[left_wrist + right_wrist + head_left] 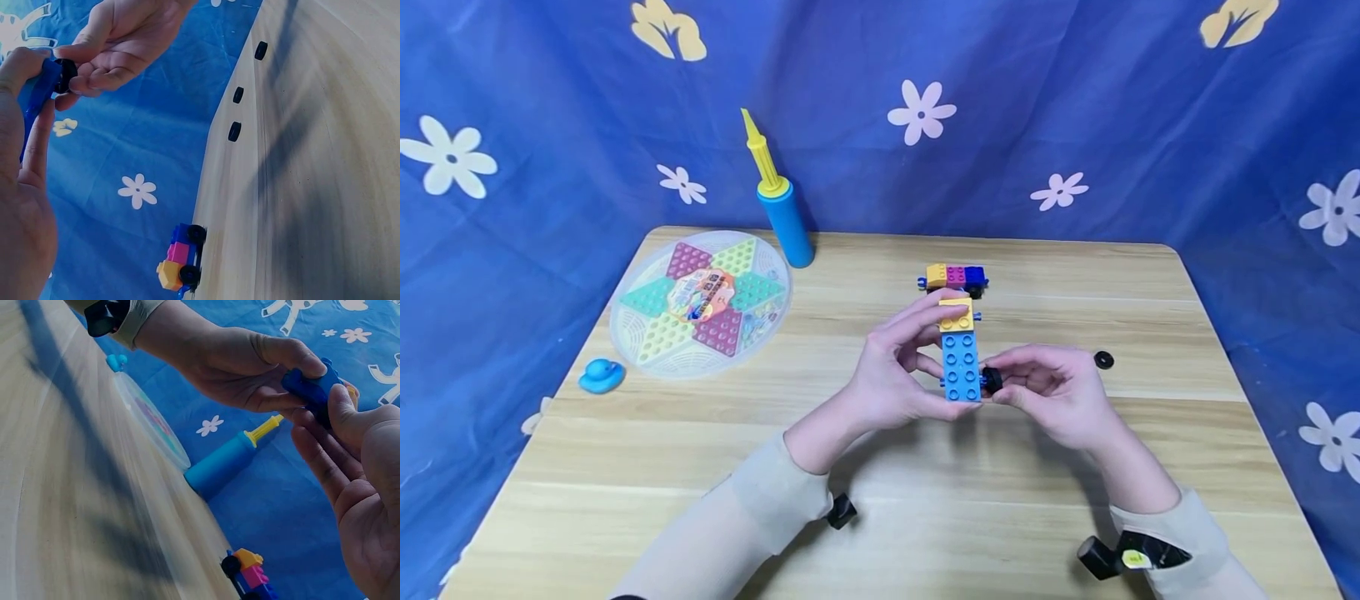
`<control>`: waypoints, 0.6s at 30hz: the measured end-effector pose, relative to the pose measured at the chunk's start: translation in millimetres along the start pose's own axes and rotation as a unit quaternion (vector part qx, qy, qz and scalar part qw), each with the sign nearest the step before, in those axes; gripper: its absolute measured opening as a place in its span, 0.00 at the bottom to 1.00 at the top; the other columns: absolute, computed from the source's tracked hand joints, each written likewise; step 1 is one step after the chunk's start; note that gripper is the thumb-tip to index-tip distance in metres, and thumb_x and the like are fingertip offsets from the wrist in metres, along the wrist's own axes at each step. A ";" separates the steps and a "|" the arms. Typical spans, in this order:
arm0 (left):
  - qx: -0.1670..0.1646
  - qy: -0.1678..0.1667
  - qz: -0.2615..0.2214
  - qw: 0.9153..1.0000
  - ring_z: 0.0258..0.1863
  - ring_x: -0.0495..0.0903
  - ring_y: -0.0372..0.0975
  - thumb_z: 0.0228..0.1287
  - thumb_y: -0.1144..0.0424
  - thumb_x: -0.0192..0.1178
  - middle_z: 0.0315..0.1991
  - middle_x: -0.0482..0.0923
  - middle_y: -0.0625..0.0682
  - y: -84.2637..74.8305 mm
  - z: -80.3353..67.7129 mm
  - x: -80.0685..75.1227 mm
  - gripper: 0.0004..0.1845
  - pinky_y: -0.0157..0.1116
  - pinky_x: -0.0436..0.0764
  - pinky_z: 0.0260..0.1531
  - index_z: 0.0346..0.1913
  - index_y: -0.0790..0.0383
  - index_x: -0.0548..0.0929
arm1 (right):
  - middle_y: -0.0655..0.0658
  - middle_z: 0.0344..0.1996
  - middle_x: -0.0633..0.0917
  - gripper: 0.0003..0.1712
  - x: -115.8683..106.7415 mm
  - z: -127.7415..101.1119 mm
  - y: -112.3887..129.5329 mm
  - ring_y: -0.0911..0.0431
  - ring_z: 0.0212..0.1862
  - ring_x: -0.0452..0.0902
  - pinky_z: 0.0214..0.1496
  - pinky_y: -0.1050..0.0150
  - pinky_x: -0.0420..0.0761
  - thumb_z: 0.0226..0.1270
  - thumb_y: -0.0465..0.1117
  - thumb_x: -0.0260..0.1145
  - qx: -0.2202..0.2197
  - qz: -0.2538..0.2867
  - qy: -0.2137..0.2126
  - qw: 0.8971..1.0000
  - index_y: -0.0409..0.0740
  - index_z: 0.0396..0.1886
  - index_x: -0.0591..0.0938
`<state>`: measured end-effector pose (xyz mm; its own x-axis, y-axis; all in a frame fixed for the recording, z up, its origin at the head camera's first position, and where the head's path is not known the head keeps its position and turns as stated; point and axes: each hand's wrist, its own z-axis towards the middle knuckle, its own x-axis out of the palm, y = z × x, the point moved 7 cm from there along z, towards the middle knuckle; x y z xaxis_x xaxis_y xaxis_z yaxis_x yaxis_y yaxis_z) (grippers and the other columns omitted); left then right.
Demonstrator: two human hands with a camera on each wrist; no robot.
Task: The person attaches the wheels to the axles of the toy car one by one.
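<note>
Near the table's [625, 467] left edge lie a blue duck [601, 375] and a round game board [700, 302], a blue pump [782, 208] behind them. Above the middle, the left hand [891, 367] grasps a blue-and-yellow brick car [959, 354], its long axis pointing toward the far edge. The right hand [1048, 392] pinches a black wheel [992, 380] against its right side. Beyond sits a small finished car [955, 277]; a loose wheel [1103, 360] lies to the right.

Head view: looks forward and down from above onto the whole counter [1075, 467], the blue flowered cloth behind.
Left wrist view: close behind the left hand [25, 206], tilted sideways, facing across the counter edge.
Right wrist view: close beside the right hand [369, 506], facing the far cloth.
Shared: all three show the small brick car [957, 277] [181, 257] [249, 570].
</note>
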<state>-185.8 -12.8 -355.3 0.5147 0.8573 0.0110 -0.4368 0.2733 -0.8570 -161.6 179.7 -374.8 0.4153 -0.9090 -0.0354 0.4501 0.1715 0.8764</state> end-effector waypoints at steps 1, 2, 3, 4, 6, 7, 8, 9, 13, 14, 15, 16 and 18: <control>-0.001 0.000 0.001 1.000 0.49 0.87 0.52 0.32 0.87 0.83 0.76 0.68 0.56 -0.2 -0.3 -0.2 0.52 0.47 0.90 0.30 0.69 0.74 0.76 | 0.39 0.46 0.91 0.18 -0.3 -0.5 -0.2 0.52 0.44 0.91 0.44 0.58 0.89 0.67 0.30 0.76 0.000 0.003 0.001 1.000 0.19 0.49 0.83; -0.001 -0.001 0.002 1.000 0.50 0.87 0.52 0.32 0.87 0.83 0.76 0.68 0.56 -0.4 -0.4 -0.3 0.52 0.47 0.90 0.30 0.70 0.74 0.76 | 0.39 0.46 0.91 0.18 -0.6 -1.0 -0.5 0.52 0.45 0.91 0.45 0.58 0.89 0.67 0.30 0.75 -0.002 0.006 0.001 1.000 0.19 0.49 0.83; -0.001 -0.001 0.002 1.000 0.50 0.87 0.52 0.32 0.87 0.83 0.76 0.68 0.56 -0.6 -0.6 -0.4 0.52 0.47 0.90 0.31 0.70 0.74 0.76 | 0.39 0.46 0.91 0.18 -0.8 -1.2 -0.7 0.52 0.45 0.91 0.45 0.58 0.89 0.67 0.29 0.75 -0.002 0.009 0.001 1.000 0.19 0.50 0.83; -0.001 0.000 0.002 1.000 0.50 0.87 0.53 0.32 0.87 0.82 0.76 0.68 0.56 -0.9 -0.2 -0.2 0.52 0.47 0.90 0.31 0.70 0.73 0.75 | 0.38 0.47 0.91 0.17 -1.1 -1.7 -0.5 0.51 0.46 0.91 0.45 0.57 0.89 0.68 0.29 0.74 -0.004 0.014 0.001 1.000 0.19 0.50 0.82; 0.000 0.001 0.001 1.000 0.50 0.87 0.53 0.33 0.87 0.82 0.76 0.68 0.56 -1.5 0.4 0.4 0.52 0.47 0.90 0.31 0.70 0.73 0.75 | 0.38 0.47 0.91 0.17 -1.2 -2.2 -0.5 0.51 0.46 0.91 0.46 0.57 0.89 0.69 0.28 0.73 -0.003 0.022 0.001 1.000 0.18 0.51 0.81; 0.001 0.001 0.001 1.000 0.50 0.87 0.53 0.33 0.87 0.82 0.76 0.68 0.56 -1.9 0.7 0.7 0.52 0.47 0.90 0.31 0.70 0.73 0.75 | 0.38 0.48 0.90 0.17 -0.9 -2.4 -0.7 0.51 0.46 0.91 0.47 0.57 0.89 0.69 0.27 0.73 -0.001 0.026 0.001 1.000 0.18 0.51 0.81; 0.001 0.002 0.000 1.000 0.50 0.87 0.53 0.33 0.87 0.82 0.75 0.68 0.56 -2.2 1.0 1.1 0.51 0.47 0.90 0.31 0.70 0.74 0.75 | 0.38 0.48 0.90 0.17 -0.6 -2.6 -1.2 0.51 0.47 0.91 0.47 0.58 0.88 0.69 0.27 0.72 0.002 0.029 0.001 1.000 0.17 0.51 0.80; 0.002 0.003 0.000 1.000 0.50 0.87 0.53 0.33 0.87 0.82 0.75 0.68 0.56 -2.5 1.2 1.4 0.51 0.47 0.90 0.31 0.70 0.74 0.75 | 0.38 0.48 0.90 0.17 -0.1 -2.6 -1.5 0.51 0.47 0.91 0.47 0.58 0.88 0.70 0.27 0.72 0.005 0.034 0.001 0.999 0.17 0.52 0.80; 0.003 0.003 -0.002 1.000 0.50 0.87 0.53 0.33 0.87 0.82 0.75 0.68 0.56 -2.8 1.6 2.2 0.51 0.47 0.90 0.31 0.70 0.74 0.75 | 0.39 0.48 0.90 0.17 1.7 -2.9 -3.1 0.50 0.46 0.91 0.47 0.57 0.88 0.71 0.25 0.69 0.013 0.051 0.007 0.999 0.16 0.53 0.77; 0.003 0.003 -0.003 1.000 0.50 0.87 0.53 0.33 0.87 0.82 0.75 0.68 0.56 -2.8 1.5 2.3 0.51 0.47 0.90 0.31 0.70 0.74 0.75 | 0.37 0.49 0.90 0.17 2.0 -2.8 -3.2 0.49 0.47 0.91 0.47 0.55 0.88 0.72 0.24 0.68 0.010 0.062 0.010 0.998 0.15 0.54 0.76; 0.003 0.003 -0.004 1.000 0.50 0.87 0.53 0.33 0.87 0.82 0.75 0.68 0.57 -2.7 1.5 2.3 0.51 0.47 0.90 0.31 0.70 0.74 0.75 | 0.37 0.49 0.89 0.18 2.3 -2.7 -3.2 0.49 0.48 0.91 0.47 0.54 0.88 0.72 0.24 0.67 0.010 0.070 0.012 0.997 0.14 0.55 0.75; 0.002 0.002 -0.005 1.000 0.50 0.86 0.53 0.33 0.87 0.82 0.75 0.68 0.57 -2.5 1.4 2.3 0.52 0.47 0.90 0.31 0.70 0.74 0.75 | 0.37 0.50 0.89 0.19 2.7 -2.8 -3.3 0.49 0.49 0.90 0.47 0.53 0.88 0.73 0.24 0.67 0.009 0.077 0.014 0.997 0.13 0.56 0.74; 0.001 0.002 -0.007 1.000 0.50 0.86 0.53 0.33 0.88 0.82 0.75 0.68 0.56 -2.1 1.1 2.3 0.52 0.47 0.90 0.31 0.70 0.74 0.75 | 0.36 0.51 0.89 0.21 3.2 -2.7 -3.6 0.48 0.50 0.90 0.47 0.51 0.88 0.73 0.25 0.67 0.011 0.088 0.017 0.996 0.12 0.57 0.73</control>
<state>-184.5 -10.9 -352.9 0.5232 0.8520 0.0209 -0.4317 0.2861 -0.8555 -159.7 177.2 -379.4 0.5125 -0.8525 0.1030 0.3514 0.3177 0.8806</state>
